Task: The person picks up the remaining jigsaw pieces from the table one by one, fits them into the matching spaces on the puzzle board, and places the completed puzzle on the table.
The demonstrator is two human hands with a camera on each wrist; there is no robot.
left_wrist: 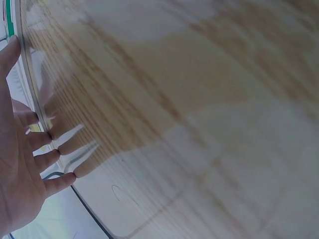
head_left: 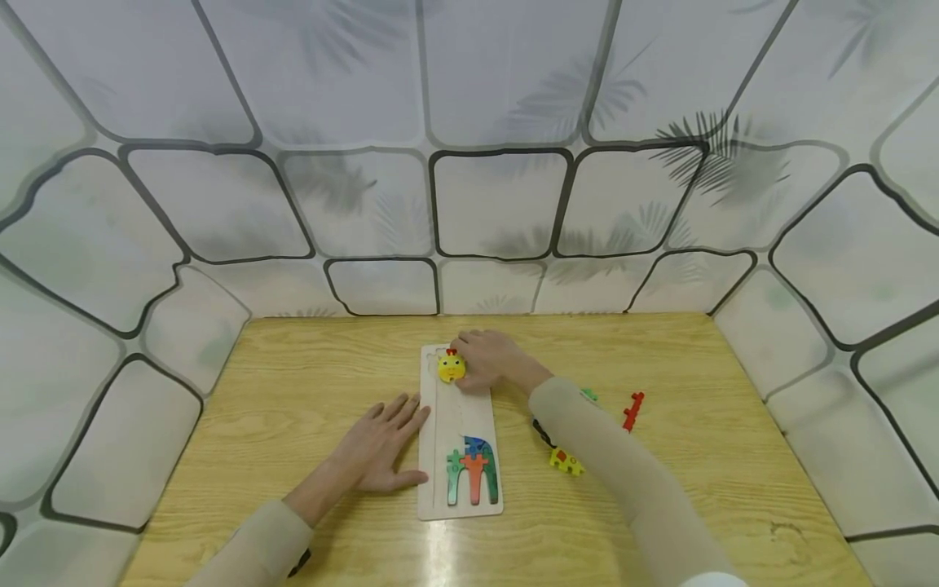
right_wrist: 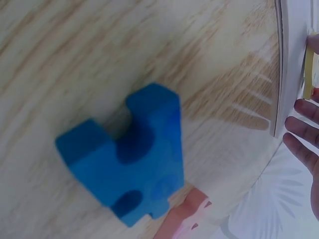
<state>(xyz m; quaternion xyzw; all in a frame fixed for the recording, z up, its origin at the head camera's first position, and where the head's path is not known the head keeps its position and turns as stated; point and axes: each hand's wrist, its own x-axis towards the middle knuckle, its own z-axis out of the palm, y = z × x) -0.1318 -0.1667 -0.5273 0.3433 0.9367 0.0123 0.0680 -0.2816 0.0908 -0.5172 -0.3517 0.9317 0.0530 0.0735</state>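
Observation:
A wooden puzzle board (head_left: pixel 443 416) lies upright before me. Near its top, my right hand (head_left: pixel 487 357) pinches a yellow giraffe-head puzzle piece (head_left: pixel 451 367) with a red tip. In the right wrist view the edge of this yellow piece (right_wrist: pixel 309 74) shows between the fingers, over the board. My left hand (head_left: pixel 385 447) lies with fingers spread, its fingertips and thumb on the board's left edge; the left wrist view shows the fingers (left_wrist: pixel 42 162) straight against that edge. Green, blue and orange-red leg pieces (head_left: pixel 473 473) sit joined in the board's lower part.
Right of the board lie loose puzzle pieces: a red strip (head_left: pixel 633 410), a yellow piece with red (head_left: pixel 566 461) and a green one (head_left: pixel 590 395), partly covered by my right sleeve (head_left: pixel 609 456). A blue piece (right_wrist: pixel 134 154) stands large in the right wrist view. A patterned wall (head_left: pixel 484 285) borders the table.

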